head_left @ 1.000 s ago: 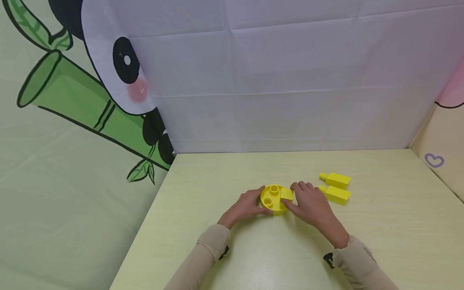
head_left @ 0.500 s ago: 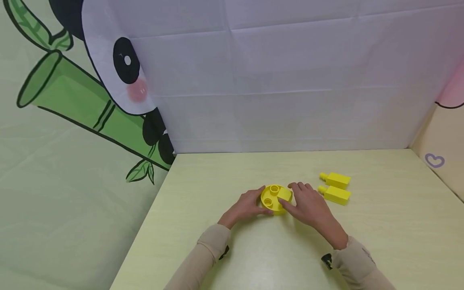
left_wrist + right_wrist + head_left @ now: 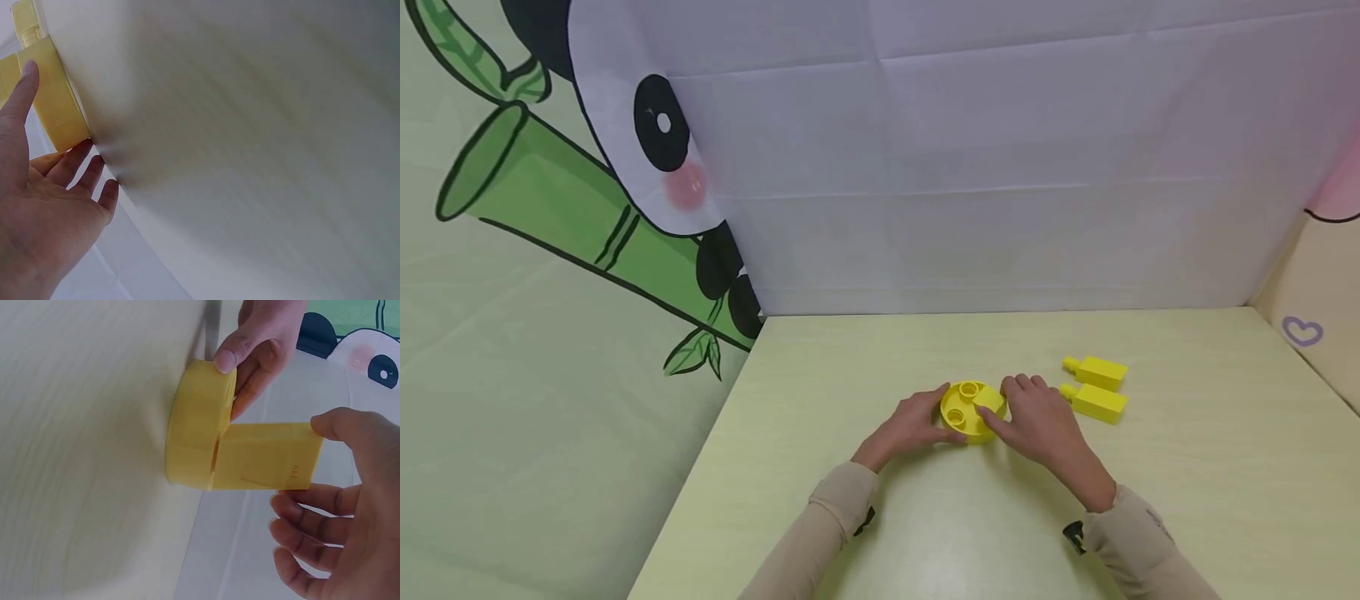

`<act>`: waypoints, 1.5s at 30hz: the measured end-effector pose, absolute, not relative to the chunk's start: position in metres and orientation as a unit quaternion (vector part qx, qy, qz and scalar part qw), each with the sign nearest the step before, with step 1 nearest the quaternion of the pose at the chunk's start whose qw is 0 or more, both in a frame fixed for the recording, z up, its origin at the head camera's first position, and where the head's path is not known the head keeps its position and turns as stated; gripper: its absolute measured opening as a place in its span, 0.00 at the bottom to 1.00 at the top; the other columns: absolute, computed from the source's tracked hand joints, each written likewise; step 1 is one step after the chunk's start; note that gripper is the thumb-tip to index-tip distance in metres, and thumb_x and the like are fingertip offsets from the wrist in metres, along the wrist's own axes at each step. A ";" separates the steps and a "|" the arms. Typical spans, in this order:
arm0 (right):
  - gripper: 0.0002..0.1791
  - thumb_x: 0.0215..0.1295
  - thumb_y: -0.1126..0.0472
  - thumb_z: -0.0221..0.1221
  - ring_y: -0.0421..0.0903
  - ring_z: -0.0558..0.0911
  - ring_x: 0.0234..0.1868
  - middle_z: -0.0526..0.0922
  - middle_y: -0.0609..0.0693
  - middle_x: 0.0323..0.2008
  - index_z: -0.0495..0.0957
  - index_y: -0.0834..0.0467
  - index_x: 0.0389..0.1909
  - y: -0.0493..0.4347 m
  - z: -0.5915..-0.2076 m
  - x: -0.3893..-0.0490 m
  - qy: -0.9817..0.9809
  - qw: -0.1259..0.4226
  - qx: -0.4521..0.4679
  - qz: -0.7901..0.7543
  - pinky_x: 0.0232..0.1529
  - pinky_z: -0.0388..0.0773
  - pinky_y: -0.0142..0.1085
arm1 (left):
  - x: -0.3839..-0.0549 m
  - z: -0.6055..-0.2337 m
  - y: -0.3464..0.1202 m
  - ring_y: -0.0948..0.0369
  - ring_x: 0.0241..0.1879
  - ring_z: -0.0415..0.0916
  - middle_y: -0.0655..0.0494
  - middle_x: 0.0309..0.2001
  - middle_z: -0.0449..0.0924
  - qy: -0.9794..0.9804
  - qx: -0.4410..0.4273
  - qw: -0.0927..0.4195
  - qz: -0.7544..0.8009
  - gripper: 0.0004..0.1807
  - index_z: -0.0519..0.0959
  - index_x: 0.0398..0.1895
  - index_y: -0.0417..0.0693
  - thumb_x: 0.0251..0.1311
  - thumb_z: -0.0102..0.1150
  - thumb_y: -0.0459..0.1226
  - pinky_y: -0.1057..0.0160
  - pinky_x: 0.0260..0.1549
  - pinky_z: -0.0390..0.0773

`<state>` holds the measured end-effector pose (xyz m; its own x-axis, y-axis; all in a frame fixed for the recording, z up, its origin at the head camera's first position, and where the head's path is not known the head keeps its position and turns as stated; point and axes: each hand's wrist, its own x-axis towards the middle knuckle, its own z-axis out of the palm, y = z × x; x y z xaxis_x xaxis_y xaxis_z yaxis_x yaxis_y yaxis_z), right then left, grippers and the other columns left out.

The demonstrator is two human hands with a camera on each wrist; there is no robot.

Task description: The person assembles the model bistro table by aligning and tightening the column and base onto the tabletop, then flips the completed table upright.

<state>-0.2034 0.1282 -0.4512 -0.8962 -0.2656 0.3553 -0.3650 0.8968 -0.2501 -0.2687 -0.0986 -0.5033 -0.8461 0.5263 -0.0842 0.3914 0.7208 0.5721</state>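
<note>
A round yellow base [image 3: 967,405] with a raised rim and socket rings lies on the table. My left hand [image 3: 913,423] grips its left side between thumb and fingers. In the right wrist view a flat-sided yellow block [image 3: 269,456] rises from the base [image 3: 195,425]. My right hand [image 3: 1041,421] pinches the outer end of this block, thumb on one edge and fingertips at the other. The block's lower end is hidden inside the rim. In the left wrist view the left thumb lies on the side wall of the base [image 3: 60,94].
Two yellow blocks with narrow round pegs, a farther block [image 3: 1101,372] and a nearer block [image 3: 1099,404], lie on the pale table [image 3: 1210,467] right of the hands. A white cloth [image 3: 1000,167] with printed pictures hangs behind the table's back edge.
The upright block has turned on the base and its top sits slightly farther left, with my right hand shifting along. My left hand has kept its hold on the base.
</note>
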 end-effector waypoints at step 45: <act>0.27 0.66 0.46 0.69 0.58 0.75 0.39 0.79 0.60 0.40 0.79 0.67 0.47 0.130 -0.465 -0.224 -0.947 0.176 0.173 0.207 0.37 0.78 0.51 | -0.270 -0.503 -0.097 0.50 0.75 0.61 0.48 0.76 0.64 0.921 0.248 0.115 0.277 0.54 0.57 0.81 0.42 0.60 0.72 0.57 0.45 0.73 0.59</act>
<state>-0.2240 0.1299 -0.4646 -0.8786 -0.2541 0.4044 -0.3996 0.8548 -0.3310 -0.2699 -0.0971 -0.5031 -0.8503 0.5210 -0.0750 0.3933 0.7235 0.5673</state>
